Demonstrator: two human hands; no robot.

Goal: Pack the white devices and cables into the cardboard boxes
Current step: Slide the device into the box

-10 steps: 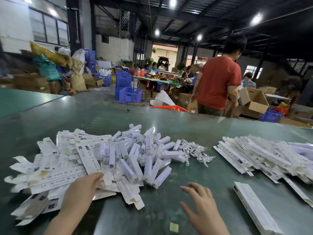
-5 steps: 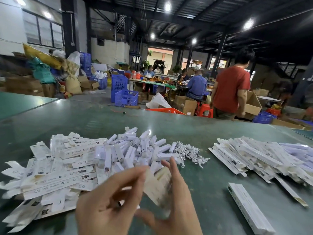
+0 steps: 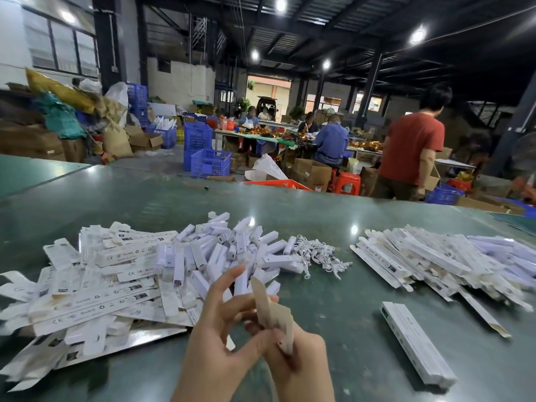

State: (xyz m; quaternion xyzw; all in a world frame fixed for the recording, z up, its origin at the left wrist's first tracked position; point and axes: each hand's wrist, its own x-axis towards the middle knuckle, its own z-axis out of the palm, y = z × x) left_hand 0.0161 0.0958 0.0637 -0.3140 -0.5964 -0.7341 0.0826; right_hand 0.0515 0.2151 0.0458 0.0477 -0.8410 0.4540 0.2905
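Work surface: a green table (image 3: 333, 216) is carrying all the stock, with other workers sitting at benches well behind it
Flat box stock: a large heap of unfolded cardboard boxes (image 3: 87, 288) is lying on the left of the table, printed faces mostly up
Packed or formed stock: a second pile of long closed boxes (image 3: 452, 259) is lying on the right, well apart from the heap
Single box: one closed box (image 3: 417, 343) is lying alone near the right front edge
White devices: a mound of white devices (image 3: 229, 250) is sitting at table centre, overlapping the edge of the flat heap
Cables: a small cluster of coiled white cables (image 3: 319, 255) is lying just beside the devices, on their right
Item in hand: one flat box blank (image 3: 274, 314) is being held upright over the near edge, brown inner face toward the camera
Right hand: the right hand (image 3: 293, 361) is gripping the lower end of the blank, fingers curled round it
Left hand: the left hand (image 3: 220, 338) is working the blank's edge, thumb and lower fingers touching it, index finger raised clear
Step in hand: judged to be the opening of the blank into a sleeve, with no device or cable loaded yet
Next move: it is calling for squaring the sleeve open and then reaching forward to the mound for one device, and to the cluster for one cable
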